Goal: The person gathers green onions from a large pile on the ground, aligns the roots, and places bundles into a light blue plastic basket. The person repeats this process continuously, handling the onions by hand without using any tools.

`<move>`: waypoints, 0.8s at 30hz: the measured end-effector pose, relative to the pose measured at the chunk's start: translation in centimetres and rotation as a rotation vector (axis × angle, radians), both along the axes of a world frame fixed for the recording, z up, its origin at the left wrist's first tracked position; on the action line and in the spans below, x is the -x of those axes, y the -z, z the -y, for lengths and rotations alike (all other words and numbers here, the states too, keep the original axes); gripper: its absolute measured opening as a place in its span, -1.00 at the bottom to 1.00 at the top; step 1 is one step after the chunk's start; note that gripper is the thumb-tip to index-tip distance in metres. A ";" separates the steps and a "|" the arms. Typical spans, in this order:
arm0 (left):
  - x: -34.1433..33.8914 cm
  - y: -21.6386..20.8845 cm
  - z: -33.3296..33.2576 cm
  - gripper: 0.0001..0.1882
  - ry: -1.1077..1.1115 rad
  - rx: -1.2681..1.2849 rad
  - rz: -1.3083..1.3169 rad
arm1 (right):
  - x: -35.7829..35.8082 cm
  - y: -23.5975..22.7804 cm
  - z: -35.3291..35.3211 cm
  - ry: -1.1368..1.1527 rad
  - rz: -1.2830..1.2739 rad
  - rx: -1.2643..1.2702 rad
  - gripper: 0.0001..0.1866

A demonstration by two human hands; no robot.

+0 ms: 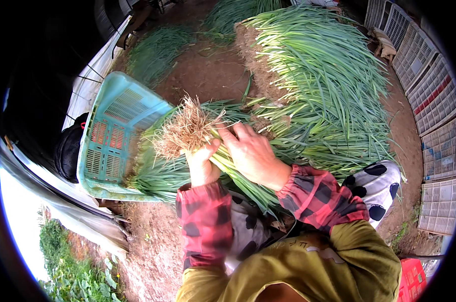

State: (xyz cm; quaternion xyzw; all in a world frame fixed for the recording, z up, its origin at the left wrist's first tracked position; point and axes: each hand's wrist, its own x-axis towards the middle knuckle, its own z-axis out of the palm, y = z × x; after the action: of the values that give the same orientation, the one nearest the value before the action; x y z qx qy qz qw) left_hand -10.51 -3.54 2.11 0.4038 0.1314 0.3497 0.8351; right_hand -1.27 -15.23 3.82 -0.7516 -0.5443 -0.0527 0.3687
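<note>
Both hands (228, 158) clutch scallion bunch (187, 131); turquoise crate (112, 126) holds scallions (157, 176).

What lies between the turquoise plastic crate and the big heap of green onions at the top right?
In the head view, bare reddish-brown soil separates the turquoise plastic crate from the big heap of green onions; lower down, the rooty bunch of green onions in both hands fills the gap.

Plastic lattice crate (118, 117), matt; scallion roots (185, 128) dry, fibrous; soil (208, 75) rough.
</note>
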 end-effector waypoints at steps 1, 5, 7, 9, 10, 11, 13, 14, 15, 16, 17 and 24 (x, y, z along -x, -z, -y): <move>-0.2 -0.3 0.7 -0.43 -0.040 -0.018 0.004 | 0.0 -0.4 0.4 -0.010 -0.016 0.057 -0.52; 0.0 -0.8 1.9 -0.43 0.010 -0.145 -0.088 | -1.1 0.5 1.2 -0.088 0.179 0.002 -0.42; 0.7 -0.6 1.7 -0.46 0.077 -0.131 -0.093 | -2.5 1.6 1.4 -0.362 -0.264 -0.110 -0.40; 1.2 0.3 1.7 -0.49 0.083 -0.145 -0.110 | -2.5 2.4 2.1 -0.636 -1.035 -0.210 -0.26; 1.0 0.3 2.3 -0.50 0.123 -0.121 -0.138 | -2.4 5.5 1.6 -0.645 -0.910 -0.162 -0.13; 1.2 0.8 2.5 -0.50 0.106 -0.149 -0.133 | -1.6 5.5 1.5 -0.680 -0.917 -0.093 -0.10; 1.7 1.6 2.7 -0.40 0.095 -0.181 -0.179 | -0.3 4.3 2.4 -0.632 -0.976 -0.119 -0.26; 1.7 1.8 3.3 -0.38 0.055 -0.231 -0.169 | -0.7 4.6 2.5 -0.632 -0.988 0.010 -0.34; 1.7 1.9 4.1 -0.36 0.016 -0.282 -0.159 | -1.4 4.8 2.5 -0.632 -0.998 0.140 -0.41; 1.8 1.7 4.5 -0.35 -0.028 -0.338 -0.151 | -1.7 4.9 2.5 -0.638 -1.006 0.267 -0.49; 2.0 0.8 3.7 -0.23 0.160 -0.426 -0.168 | -1.7 4.2 2.9 -0.644 -1.007 0.181 -0.64; 3.6 2.9 3.0 -0.25 0.473 -0.157 0.079 | -0.9 5.5 3.2 -0.746 -0.982 0.203 -0.33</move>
State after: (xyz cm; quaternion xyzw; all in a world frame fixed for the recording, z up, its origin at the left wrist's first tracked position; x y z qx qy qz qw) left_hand -14.14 -6.49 -0.79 0.4731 -0.0271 0.1693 0.8642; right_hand -0.37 -18.48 -1.64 -0.4789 -0.5395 0.4832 0.4962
